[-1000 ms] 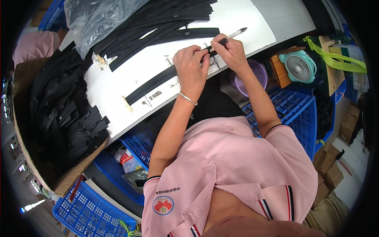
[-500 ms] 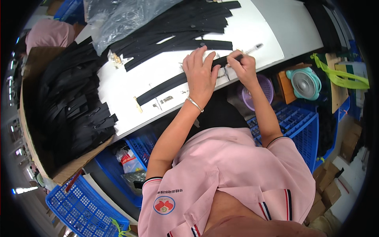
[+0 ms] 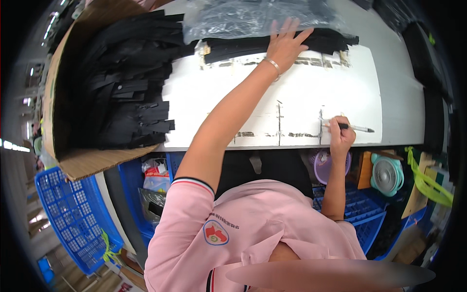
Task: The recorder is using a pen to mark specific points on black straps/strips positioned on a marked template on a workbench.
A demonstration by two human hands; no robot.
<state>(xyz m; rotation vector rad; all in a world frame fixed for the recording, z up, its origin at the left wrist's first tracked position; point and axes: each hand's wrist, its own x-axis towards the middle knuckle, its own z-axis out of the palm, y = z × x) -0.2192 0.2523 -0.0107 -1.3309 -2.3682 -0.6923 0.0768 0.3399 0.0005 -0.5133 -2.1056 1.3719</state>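
Observation:
My left hand (image 3: 287,47) reaches far across the table, fingers spread over a stack of flat black strips (image 3: 238,47). Its fingertips lie at the edge of a clear plastic sheet (image 3: 228,22) that covers the back of the stack. My right hand (image 3: 343,135) is closed round a pen (image 3: 357,128) with a black part and a clear barrel, held low above the white board (image 3: 253,100). Dark ruled marks (image 3: 279,121) run along the board's near part, and right of them the pen hand hovers or rests; which one I cannot tell.
At the left, an open cardboard box (image 3: 50,97) holds many black strips (image 3: 131,90). Beneath the table edge are blue crates (image 3: 372,219), a purple basket (image 3: 332,168) and a small turquoise fan (image 3: 387,175). A blue basket (image 3: 73,214) stands at the lower left.
My left hand has left the black strip near the front edge and reached to the back stack. That strip no longer lies over the near marks. My right hand still grips the pen. The view has turned.

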